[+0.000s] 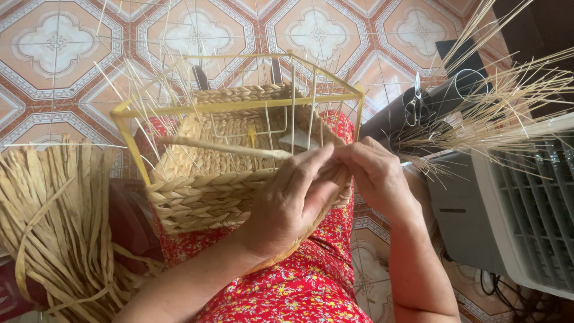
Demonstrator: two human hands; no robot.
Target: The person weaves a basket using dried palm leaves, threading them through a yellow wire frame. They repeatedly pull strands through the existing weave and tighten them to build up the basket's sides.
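Observation:
A half-woven straw basket (197, 197) sits on my lap, built around a yellow wire frame (239, 104) whose upper bars stand bare. My left hand (293, 203) presses against the basket's near right corner, fingers closed on a flat straw strand (221, 148) that runs leftward across the frame. My right hand (373, 170) meets it at the same corner, fingertips pinching the woven braid. Thin pale reeds stick up out of the weave.
A bundle of flat dried straw strips (54, 227) lies at the left. A loose sheaf of thin reeds (496, 107) rests on a white slatted appliance (526, 215) at the right, with scissors (414, 104) on a dark roll behind. Patterned floor tiles (54, 42) lie beyond.

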